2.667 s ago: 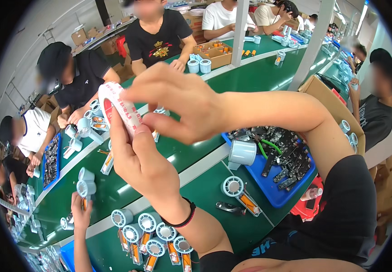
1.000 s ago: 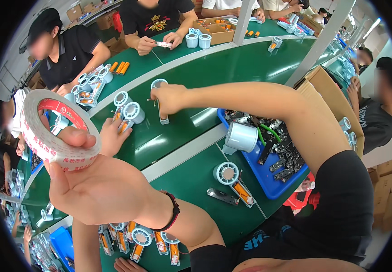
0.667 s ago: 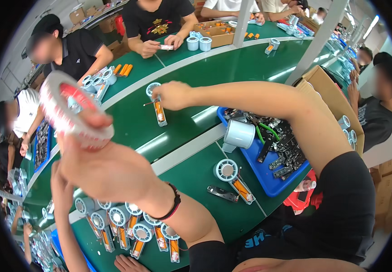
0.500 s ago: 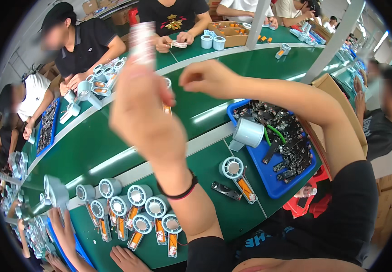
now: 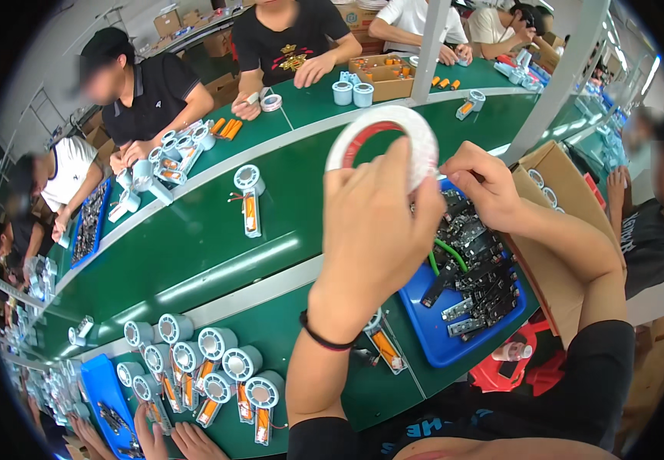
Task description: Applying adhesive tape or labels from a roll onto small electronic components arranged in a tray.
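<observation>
My left hand (image 5: 378, 230) is closed round a roll of white tape (image 5: 418, 130) with a red core, held up over the bench. Close to the roll's right edge, my right hand (image 5: 489, 188) is pinched together; whatever sits between its fingertips is too small to make out. Under my left wrist lies a light blue fan unit (image 5: 387, 351) with an orange battery in its handle, its round head mostly hidden. Beneath my right hand stands a blue tray (image 5: 454, 349) of black parts and a green strip.
Several similar fan units (image 5: 214, 343) stand grouped at the lower left, where another person's hands (image 5: 197, 442) rest. One more fan unit (image 5: 250, 178) lies on the green belt. At the right is an open cardboard box (image 5: 558, 268). Co-workers sit across the belt.
My left hand has moved right with the tape roll, which now shows its open ring. My right hand has shifted right, close to the roll. A co-worker's raised fan unit has come down.
</observation>
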`<state>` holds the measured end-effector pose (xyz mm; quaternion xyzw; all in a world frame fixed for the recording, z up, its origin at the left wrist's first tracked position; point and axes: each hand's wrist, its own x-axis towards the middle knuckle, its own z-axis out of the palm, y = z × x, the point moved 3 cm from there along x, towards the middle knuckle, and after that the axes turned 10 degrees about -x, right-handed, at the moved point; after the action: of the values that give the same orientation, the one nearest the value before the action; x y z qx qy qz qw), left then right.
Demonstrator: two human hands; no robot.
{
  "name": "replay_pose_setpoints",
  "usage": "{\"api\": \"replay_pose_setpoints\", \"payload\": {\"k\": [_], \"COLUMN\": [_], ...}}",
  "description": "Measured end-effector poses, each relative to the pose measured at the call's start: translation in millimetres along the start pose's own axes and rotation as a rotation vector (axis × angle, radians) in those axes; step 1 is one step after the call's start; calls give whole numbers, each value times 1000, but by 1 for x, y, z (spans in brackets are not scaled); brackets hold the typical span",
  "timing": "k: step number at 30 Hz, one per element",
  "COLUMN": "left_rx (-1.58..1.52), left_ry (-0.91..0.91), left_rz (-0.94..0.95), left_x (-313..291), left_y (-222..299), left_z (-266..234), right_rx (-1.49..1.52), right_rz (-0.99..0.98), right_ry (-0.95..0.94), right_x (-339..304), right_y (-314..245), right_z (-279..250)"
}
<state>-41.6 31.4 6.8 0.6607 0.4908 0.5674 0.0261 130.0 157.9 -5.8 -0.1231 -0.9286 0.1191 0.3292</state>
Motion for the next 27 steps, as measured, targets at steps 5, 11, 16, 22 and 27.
{"api": "replay_pose_setpoints", "payload": {"k": [5,11,16,22,27], "left_rx": [88,82,152,253,319], "left_ry": [-23,-36,-39,-39,-34], "left_rz": [103,171,110,156,148], "left_x": [-2,-6,-5,-5,-3], "left_y": [16,38,42,36,34], "left_z": [7,31,30,31,33], "right_rx": [59,165,373,290,499], "right_rz": [6,-291,-162,-139,87], "right_ry": [138,202,277,112,99], "right_x": [-11,-23,-29,-25,-23], "right_y": [-19,-29,-35,-36,-37], "right_z": [-17,-19,-17,-21,-17]}}
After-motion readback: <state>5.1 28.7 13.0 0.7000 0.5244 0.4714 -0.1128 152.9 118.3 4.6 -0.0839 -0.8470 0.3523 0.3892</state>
